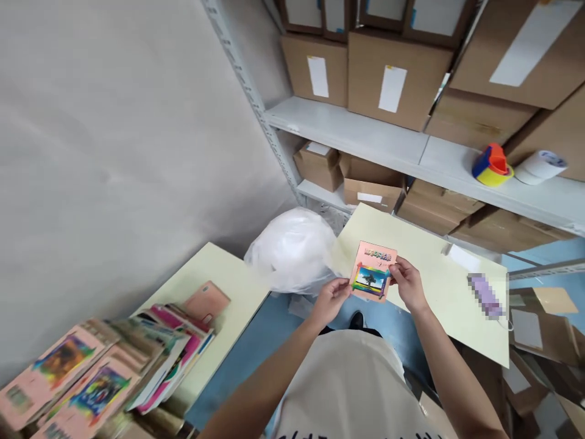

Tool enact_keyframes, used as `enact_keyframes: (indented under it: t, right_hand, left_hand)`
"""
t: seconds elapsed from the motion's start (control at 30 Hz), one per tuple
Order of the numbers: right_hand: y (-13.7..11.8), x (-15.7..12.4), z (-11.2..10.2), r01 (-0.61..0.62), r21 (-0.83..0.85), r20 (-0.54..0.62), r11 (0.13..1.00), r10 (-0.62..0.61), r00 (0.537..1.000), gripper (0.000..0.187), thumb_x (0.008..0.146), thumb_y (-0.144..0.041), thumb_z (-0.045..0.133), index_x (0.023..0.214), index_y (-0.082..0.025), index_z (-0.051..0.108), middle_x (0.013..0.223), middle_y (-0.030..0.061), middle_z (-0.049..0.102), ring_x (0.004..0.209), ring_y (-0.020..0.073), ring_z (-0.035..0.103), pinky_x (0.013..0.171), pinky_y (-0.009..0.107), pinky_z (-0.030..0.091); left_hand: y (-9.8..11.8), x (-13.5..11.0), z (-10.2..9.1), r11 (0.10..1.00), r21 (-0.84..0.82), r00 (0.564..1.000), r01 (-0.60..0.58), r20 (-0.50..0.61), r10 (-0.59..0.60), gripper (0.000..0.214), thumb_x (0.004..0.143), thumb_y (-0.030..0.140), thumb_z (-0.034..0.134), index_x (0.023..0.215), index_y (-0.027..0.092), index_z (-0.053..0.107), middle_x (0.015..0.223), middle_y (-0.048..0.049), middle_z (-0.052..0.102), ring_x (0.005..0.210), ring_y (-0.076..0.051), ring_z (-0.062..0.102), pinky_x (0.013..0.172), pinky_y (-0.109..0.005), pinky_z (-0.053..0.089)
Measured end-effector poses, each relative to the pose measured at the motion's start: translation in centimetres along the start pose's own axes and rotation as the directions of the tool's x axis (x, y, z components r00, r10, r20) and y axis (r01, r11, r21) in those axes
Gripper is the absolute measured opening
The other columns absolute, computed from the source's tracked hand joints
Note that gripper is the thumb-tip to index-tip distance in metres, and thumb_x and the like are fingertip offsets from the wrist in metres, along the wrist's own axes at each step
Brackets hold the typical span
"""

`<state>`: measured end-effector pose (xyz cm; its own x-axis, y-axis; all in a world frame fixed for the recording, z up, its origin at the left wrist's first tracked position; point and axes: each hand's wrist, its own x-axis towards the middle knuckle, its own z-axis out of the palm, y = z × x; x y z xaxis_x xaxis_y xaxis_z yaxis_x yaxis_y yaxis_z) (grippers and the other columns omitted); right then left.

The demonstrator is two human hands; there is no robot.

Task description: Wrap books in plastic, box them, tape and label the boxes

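Here, pink book [373, 271] held in front of body [345, 381], near pale table [441, 292]; opposite edges pinched by fingers [340, 285] of left hand [331, 300] and right hand [408, 283] (tree [371, 278] shown on cover [361, 257]).

From my end, the pink booklet [373, 272] looks like smooth printed paper. Left of it I make out a bag [292, 247] of thin, crinkled plastic with a faint sheen. Beyond the booklet I see a shelf [347, 127], smooth painted metal, under matt cardboard boxes [363, 73]. The tabletop [420, 256] to the booklet's right looks smooth to me; the shirt [342, 387] below it, matt cloth.
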<state>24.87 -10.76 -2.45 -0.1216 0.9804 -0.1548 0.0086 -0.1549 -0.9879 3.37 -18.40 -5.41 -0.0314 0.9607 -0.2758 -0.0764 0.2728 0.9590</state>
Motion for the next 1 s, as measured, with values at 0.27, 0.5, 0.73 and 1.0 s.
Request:
enact_keyframes:
  t: [0.27,0.5,0.73,1.0]
  right_hand:
    - [2.3,0.4,-4.0,-0.042,0.078,-0.150,0.996,0.053,0.987,0.055,0.074,-0.064,0.069,0.106,-0.020,0.068,0.078,0.0047,0.073,0.064,0.0175,0.065,0.056,0.030,0.054]
    - [1.1,2.0,-5.3,-0.039,0.001,-0.309,0.999,0.038,0.950,0.052,0.076,-0.065,0.067,0.103,-0.020,0.069,0.089,0.0072,0.073,0.072,0.0188,0.065,0.061,0.032,0.054]
    - [-1.1,4.7,-6.0,0.012,-0.085,-0.395,0.996,-0.045,0.918,0.050,0.076,-0.061,0.068,0.107,-0.023,0.064,0.080,0.0010,0.064,0.071,0.0178,0.064,0.065,0.036,0.057]
    - [-1.7,5.6,-5.9,0.063,-0.064,-0.232,0.996,-0.076,0.970,0.028,0.086,-0.046,0.057,0.099,-0.024,0.068,0.091,0.0048,0.068,0.084,0.0207,0.065,0.075,0.039,0.057]
  left_hand:
    - [-0.1,3.5,3.1,0.986,0.163,0.992,0.037,0.111,-0.056,0.036,0.076,0.052,0.070,0.078,0.017,0.068,0.070,-0.0031,0.069,0.068,-0.017,0.064,0.071,-0.029,0.051]
    - [0.4,6.8,3.8,0.988,0.152,0.984,0.028,0.171,-0.055,0.034,0.075,0.051,0.070,0.075,0.018,0.066,0.066,-0.0011,0.068,0.066,-0.016,0.064,0.069,-0.028,0.052]
    - [1.4,11.0,3.3,0.998,-0.039,0.982,0.056,0.183,-0.048,0.049,0.066,0.057,0.080,0.094,0.016,0.076,0.089,-0.0080,0.077,0.083,-0.022,0.072,0.084,-0.037,0.057]
    - [2.2,13.0,2.3,0.903,-0.270,0.909,0.335,0.346,-0.233,0.054,0.055,0.056,0.088,0.091,0.016,0.077,0.097,-0.0110,0.077,0.089,-0.023,0.071,0.090,-0.038,0.055]
